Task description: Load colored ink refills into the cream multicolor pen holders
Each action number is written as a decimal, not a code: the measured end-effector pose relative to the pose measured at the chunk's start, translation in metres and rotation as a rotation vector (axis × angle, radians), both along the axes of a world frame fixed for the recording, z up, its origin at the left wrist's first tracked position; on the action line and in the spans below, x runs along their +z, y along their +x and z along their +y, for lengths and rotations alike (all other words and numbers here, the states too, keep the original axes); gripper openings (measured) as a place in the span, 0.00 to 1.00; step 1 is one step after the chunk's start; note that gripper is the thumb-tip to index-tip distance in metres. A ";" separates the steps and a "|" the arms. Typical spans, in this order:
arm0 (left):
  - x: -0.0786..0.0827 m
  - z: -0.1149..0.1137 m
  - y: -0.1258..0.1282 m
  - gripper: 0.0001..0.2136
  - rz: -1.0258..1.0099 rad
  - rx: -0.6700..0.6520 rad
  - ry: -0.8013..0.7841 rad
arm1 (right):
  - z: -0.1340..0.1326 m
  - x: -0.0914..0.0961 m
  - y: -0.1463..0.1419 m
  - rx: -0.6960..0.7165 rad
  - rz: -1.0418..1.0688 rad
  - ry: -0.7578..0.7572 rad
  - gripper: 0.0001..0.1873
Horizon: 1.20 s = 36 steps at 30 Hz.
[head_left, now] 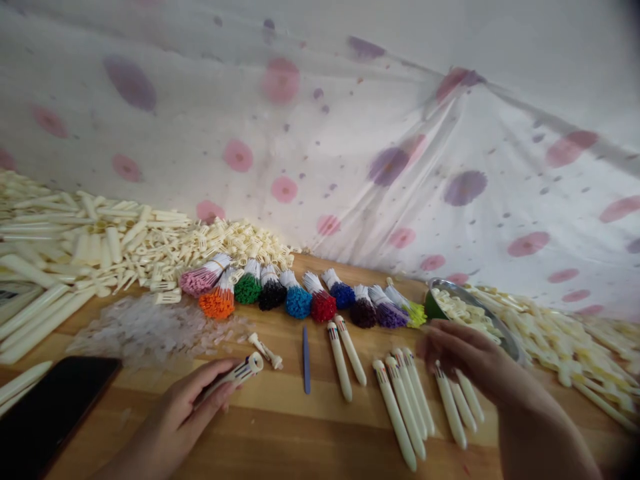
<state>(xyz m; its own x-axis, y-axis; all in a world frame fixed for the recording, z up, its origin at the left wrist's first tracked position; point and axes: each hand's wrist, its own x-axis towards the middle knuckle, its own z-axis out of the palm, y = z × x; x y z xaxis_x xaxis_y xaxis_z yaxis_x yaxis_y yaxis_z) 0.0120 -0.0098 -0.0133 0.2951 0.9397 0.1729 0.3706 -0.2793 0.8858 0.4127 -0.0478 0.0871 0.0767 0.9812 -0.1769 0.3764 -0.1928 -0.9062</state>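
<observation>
My left hand is closed round a cream pen barrel whose open end points right, over the wooden table. My right hand hovers above a row of finished cream pens, fingers bent, and I cannot see anything in them. Bundles of coloured refills in pink, orange, green, black, blue, red and purple lie in a row behind. A blue refill lies alone on the wood. Two more cream pens lie next to it.
A heap of cream barrels and clips fills the left. Clear small parts are spread near it. A metal bowl of cream parts is tilted at the right beside another pile. A black phone lies at the front left. Spotted cloth hangs behind.
</observation>
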 end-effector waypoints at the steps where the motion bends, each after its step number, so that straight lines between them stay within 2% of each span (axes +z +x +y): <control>1: 0.000 -0.001 0.000 0.11 -0.008 -0.004 0.010 | 0.002 0.004 -0.024 0.131 0.020 -0.024 0.17; 3: 0.001 -0.002 0.000 0.11 -0.025 -0.007 0.057 | 0.009 0.008 -0.068 0.342 0.109 -0.119 0.17; 5: 0.001 -0.003 0.000 0.12 -0.025 -0.018 0.112 | 0.016 0.006 -0.102 0.466 0.190 -0.174 0.15; 9: 0.000 -0.001 -0.002 0.11 0.010 -0.016 0.158 | 0.026 -0.001 -0.133 0.587 0.279 -0.209 0.13; 14: 0.003 0.003 -0.006 0.11 0.129 -0.045 0.270 | 0.032 -0.002 -0.136 0.596 0.245 -0.220 0.11; 16: 0.005 0.004 -0.008 0.12 0.181 -0.062 0.306 | 0.029 -0.001 -0.136 0.579 0.166 -0.179 0.10; 18: 0.008 0.003 -0.009 0.13 0.215 -0.075 0.323 | 0.023 0.001 -0.137 0.494 -0.046 -0.059 0.10; 21: 0.012 0.001 -0.009 0.14 0.226 -0.078 0.326 | 0.008 0.006 -0.140 0.325 -0.450 0.234 0.13; 23: 0.013 0.000 -0.008 0.14 0.231 -0.073 0.319 | 0.000 0.008 -0.141 0.309 -0.584 0.372 0.13; 33: 0.005 0.003 -0.010 0.15 0.238 -0.086 0.330 | 0.004 0.004 -0.139 0.436 -0.689 0.504 0.16; 36: 0.005 0.002 -0.010 0.15 0.240 -0.099 0.314 | 0.005 0.005 -0.138 0.464 -0.687 0.490 0.15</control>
<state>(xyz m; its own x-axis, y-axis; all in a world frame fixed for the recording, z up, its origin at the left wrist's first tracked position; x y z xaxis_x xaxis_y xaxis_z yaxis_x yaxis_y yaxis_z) 0.0016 -0.0074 -0.0088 0.4482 0.8175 0.3618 0.5145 -0.5668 0.6434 0.2751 -0.0427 0.0923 -0.4033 0.8931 0.1995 0.7986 0.4499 -0.3998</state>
